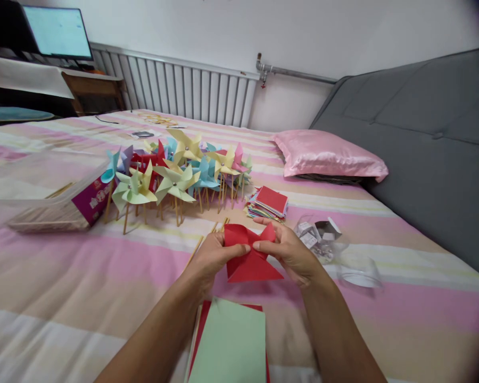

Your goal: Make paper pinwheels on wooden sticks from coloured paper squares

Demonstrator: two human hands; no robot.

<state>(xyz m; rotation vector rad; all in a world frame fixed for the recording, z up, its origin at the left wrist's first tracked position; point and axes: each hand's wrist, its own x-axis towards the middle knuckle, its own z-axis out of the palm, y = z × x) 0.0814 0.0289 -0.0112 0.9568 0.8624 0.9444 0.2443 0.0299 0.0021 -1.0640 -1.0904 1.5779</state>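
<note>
A red paper pinwheel piece (249,268) is held above the striped bed, its cut corners partly folded toward the middle. My left hand (215,255) pinches its left side, thumb near the centre. My right hand (289,247) is closed on the right side, with its thumb also by the centre and the index finger stretched behind. Below my hands lies a stack of paper with a pale green sheet (233,340) on top and red edges showing. Just beyond them, thin wooden sticks (193,251) rest on the bed. Fingers behind the paper are partly hidden.
Several finished paper pinwheels (175,183) stand in a cluster ahead. At left is a clear plastic box (64,205) with sticks. Small paper squares (269,201) are stacked ahead right, near a clear container (323,239) and its round clear lid (359,274). A pink pillow (331,154) lies farther back.
</note>
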